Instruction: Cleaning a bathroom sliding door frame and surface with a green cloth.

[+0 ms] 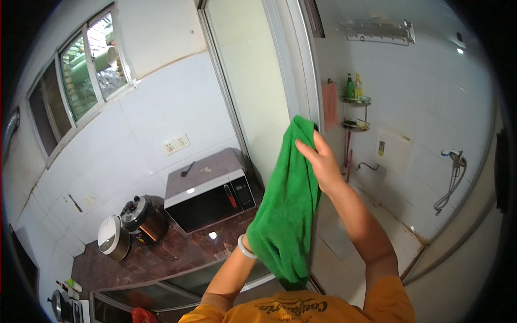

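Note:
A green towel (283, 204) hangs bunched in front of me, long and narrow at the top and wider below. My right hand (326, 161) is closed on its upper part, thumb on the near face. The towel covers nearly all of my left hand (250, 242), so its fingers are hidden; a white bangle shows at that wrist. Behind the towel stands the silver door frame (308, 64) with a frosted panel (250, 59). Whether the cloth touches the frame, I cannot tell.
On the dark red counter (183, 258) to the left stand a microwave (207, 199), a pressure cooker (142, 218) and a white rice cooker (113, 237). Right of the frame lies a tiled shower room with a corner shelf (355, 100), a pink towel (329, 106) and a hand shower (458, 161).

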`<state>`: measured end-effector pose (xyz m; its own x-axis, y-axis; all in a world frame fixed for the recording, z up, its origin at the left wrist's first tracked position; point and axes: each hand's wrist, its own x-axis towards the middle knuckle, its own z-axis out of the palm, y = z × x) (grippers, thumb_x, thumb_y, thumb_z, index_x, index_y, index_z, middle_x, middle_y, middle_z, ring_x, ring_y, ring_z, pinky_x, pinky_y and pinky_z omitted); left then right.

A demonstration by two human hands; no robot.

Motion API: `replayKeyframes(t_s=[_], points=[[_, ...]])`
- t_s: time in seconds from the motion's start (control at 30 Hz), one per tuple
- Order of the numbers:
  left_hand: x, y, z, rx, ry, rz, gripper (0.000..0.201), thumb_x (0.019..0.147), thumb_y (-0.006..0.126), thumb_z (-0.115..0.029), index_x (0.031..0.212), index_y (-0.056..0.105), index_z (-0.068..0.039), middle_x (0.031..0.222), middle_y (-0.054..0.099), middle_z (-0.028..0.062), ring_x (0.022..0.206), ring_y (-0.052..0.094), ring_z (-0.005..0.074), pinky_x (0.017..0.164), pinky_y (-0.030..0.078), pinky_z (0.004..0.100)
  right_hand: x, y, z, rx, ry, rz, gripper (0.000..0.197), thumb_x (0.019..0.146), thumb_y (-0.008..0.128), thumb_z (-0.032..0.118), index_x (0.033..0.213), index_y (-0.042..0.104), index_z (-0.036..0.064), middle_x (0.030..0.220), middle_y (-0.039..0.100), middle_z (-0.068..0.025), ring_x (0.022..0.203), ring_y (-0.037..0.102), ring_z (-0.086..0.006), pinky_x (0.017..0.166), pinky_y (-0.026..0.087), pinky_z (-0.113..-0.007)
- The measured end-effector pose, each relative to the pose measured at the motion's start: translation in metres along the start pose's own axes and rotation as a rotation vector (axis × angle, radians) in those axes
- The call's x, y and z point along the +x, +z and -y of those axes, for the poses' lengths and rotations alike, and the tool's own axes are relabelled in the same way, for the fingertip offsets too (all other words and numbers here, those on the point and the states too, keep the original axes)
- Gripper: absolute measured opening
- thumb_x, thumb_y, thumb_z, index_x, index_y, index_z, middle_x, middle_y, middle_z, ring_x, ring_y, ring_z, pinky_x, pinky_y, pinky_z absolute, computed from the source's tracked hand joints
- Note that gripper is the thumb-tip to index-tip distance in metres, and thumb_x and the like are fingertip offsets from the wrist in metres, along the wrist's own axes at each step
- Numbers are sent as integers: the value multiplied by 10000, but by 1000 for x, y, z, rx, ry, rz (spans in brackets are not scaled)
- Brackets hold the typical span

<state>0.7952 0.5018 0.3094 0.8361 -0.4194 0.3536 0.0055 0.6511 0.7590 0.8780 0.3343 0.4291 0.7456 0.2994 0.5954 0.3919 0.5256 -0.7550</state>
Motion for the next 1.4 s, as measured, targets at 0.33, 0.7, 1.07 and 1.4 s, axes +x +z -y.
replayKeyframes(t_s=[0.33, 0.7, 1.07, 1.4], points=[[34, 85, -101, 404, 287, -233, 518, 1046, 479, -231, 1521, 363, -59, 1532, 411, 112, 1341, 467, 230, 1117, 392, 369, -14, -29, -22, -781, -326, -114, 212, 976, 564, 177, 918, 634, -15, 757, 575, -139, 656, 529, -273, 681, 472, -347], [161, 89, -193, 2326, 1351, 69, 518, 998, 555, -274, 1457, 453, -57, 1456, 501, 129, 1363, 441, 314, 1161, 310, 490, 11, -63, -67, -861, -655, -379, 473, 924, 604, 86, 1365, 484, -38, 1145, 581, -243, 1064, 564, -372, 933, 450, -430], [210, 104, -231, 778, 524, 346, 437, 1026, 503, -151, 1447, 448, -47, 1405, 533, 96, 1296, 502, 204, 1123, 399, 377, 6, -57, -89, -602, -314, -234, 482, 963, 598, 218, 1339, 429, -34, 1054, 676, -221, 871, 689, -357, 776, 536, -436], [271, 161, -307, 762, 676, 450, 354, 1022, 504, -148, 1345, 516, -4, 1234, 628, 161, 1074, 661, 228, 921, 585, 350, 1, -54, -92, -579, -348, -288, 427, 918, 631, 180, 1249, 505, -59, 998, 653, -245, 873, 661, -383, 760, 512, -425]])
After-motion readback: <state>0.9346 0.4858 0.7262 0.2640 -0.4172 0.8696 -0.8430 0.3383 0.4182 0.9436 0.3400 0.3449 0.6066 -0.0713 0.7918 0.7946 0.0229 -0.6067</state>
